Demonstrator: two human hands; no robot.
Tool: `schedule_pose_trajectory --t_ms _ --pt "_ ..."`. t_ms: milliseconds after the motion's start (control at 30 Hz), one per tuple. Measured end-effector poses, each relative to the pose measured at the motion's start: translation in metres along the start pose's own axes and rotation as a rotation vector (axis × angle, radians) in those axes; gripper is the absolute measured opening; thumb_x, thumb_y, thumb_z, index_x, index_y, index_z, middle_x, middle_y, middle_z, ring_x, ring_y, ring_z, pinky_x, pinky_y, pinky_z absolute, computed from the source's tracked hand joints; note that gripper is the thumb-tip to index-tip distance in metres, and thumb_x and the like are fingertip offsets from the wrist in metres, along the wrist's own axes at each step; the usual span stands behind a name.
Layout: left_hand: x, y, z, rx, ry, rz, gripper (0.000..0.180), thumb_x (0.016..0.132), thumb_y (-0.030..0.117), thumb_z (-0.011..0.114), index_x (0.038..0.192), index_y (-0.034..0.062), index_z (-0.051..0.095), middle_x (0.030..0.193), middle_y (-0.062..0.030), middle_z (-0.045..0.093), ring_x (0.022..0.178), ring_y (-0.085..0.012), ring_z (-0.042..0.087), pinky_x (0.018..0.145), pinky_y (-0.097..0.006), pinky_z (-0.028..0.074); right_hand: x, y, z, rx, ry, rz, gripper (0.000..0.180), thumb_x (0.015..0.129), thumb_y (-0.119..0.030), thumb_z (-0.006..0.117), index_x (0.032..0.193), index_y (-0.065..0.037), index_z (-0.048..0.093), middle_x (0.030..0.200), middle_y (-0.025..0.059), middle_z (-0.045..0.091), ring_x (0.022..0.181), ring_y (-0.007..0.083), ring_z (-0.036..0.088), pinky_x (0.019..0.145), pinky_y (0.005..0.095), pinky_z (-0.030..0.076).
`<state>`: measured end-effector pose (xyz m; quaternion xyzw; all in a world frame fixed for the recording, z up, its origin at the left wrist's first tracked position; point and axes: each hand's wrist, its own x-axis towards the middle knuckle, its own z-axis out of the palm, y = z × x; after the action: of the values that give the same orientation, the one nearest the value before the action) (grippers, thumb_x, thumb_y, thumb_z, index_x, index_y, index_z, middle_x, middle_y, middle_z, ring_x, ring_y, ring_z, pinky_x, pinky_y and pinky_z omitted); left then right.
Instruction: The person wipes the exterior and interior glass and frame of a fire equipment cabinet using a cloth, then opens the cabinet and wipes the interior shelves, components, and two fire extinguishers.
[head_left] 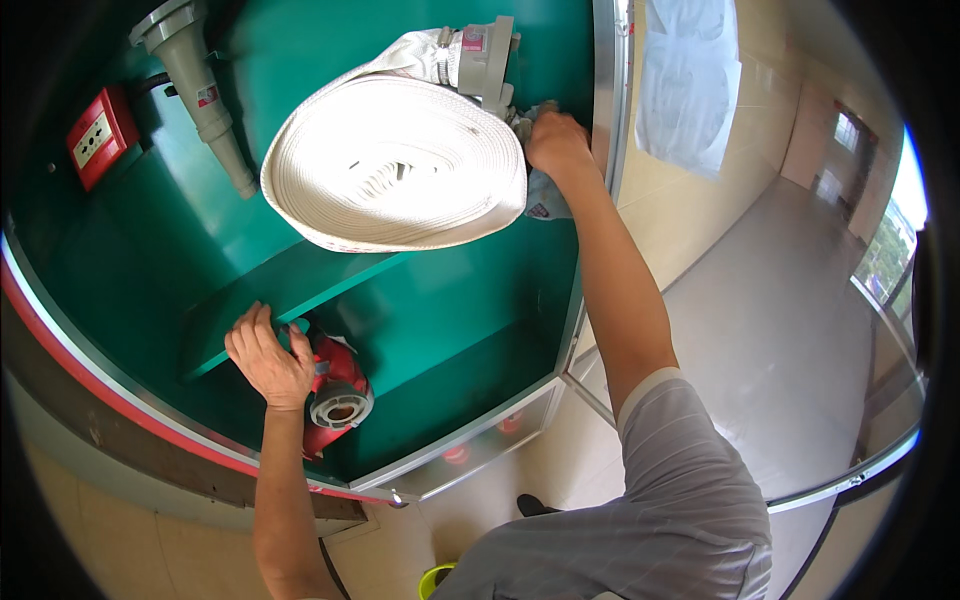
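A large coil of white fire hose [395,165] hangs in a green-walled cabinet, its grey coupling [487,62] at the upper right. Beside the coil, my right hand [558,143] is closed on a grey cloth [546,197], which hangs below the fingers near the cabinet's right side. Its fingertips are partly hidden. Lower left, my left hand [268,358] rests on the edge of a green shelf [330,285], fingers spread and holding nothing. Just right of it, under the shelf, is a red hydrant valve [338,365] with a grey outlet ring [342,408].
A grey hose nozzle [203,105] and a red call-point box [102,138] are on the back wall, left. The glazed cabinet door [475,455] stands open below. A clear plastic sheet [690,80] hangs at right. A yellow-green bucket [433,578] is on the floor.
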<state>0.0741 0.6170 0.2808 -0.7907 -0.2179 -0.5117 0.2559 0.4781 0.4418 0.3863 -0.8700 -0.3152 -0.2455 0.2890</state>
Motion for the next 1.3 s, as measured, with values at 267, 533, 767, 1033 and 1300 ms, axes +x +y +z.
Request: schedule_pose_trajectory --t_ms 267,533,767,1033,1300 --pt "-0.002 -0.006 0.008 0.005 0.046 -0.006 0.042 0.076 0.018 0.064 0.113 0.0008 0.055 0.114 -0.0164 0.058 0.105 -0.0353 0.053 0.097 -0.048 0.036 -0.040 -0.014 -0.013 0.112 -0.235 -0.036 0.059 0.086 -0.040 0.052 0.120 0.008 0.050 0.114 0.0334 0.061 0.108 0.0484 0.060 0.091 0.0520 0.049" --pt "-0.009 -0.017 0.003 0.020 -0.008 0.049 0.044 0.079 0.018 0.061 0.119 0.0000 0.052 0.118 -0.0172 0.056 0.108 -0.0359 0.051 0.100 -0.049 0.033 -0.153 0.014 0.001 0.191 -0.121 -0.155 0.032 0.080 -0.019 0.058 0.108 -0.005 0.052 0.092 0.0251 0.067 0.086 0.0453 0.063 0.075 0.0550 0.050" --pt "-0.011 -0.013 0.009 0.040 -0.009 0.064 0.046 0.079 0.018 0.060 0.121 -0.0006 0.052 0.118 -0.0175 0.056 0.109 -0.0359 0.051 0.101 -0.049 0.032 -0.240 0.065 0.086 0.947 -0.558 0.229 0.040 0.079 -0.007 0.057 0.119 -0.004 0.056 0.105 0.0214 0.067 0.094 0.0367 0.065 0.081 0.0439 0.053" --pt "-0.004 -0.016 0.007 0.032 -0.044 0.062 0.046 0.080 0.016 0.060 0.122 0.0003 0.051 0.119 -0.0173 0.056 0.109 -0.0358 0.051 0.101 -0.048 0.033 -0.250 0.055 0.100 2.005 -0.885 0.656 0.051 0.081 -0.010 0.054 0.131 0.000 0.052 0.123 0.0159 0.062 0.108 0.0298 0.063 0.096 0.0415 0.051" --pt "-0.005 -0.012 0.005 0.019 -0.040 0.057 0.046 0.078 0.015 0.062 0.121 0.0007 0.051 0.119 -0.0173 0.056 0.110 -0.0357 0.051 0.101 -0.048 0.033 -0.232 0.055 0.074 1.963 -0.527 0.651 0.052 0.078 -0.005 0.056 0.130 -0.001 0.052 0.122 0.0146 0.062 0.106 0.0281 0.062 0.094 0.0396 0.051"
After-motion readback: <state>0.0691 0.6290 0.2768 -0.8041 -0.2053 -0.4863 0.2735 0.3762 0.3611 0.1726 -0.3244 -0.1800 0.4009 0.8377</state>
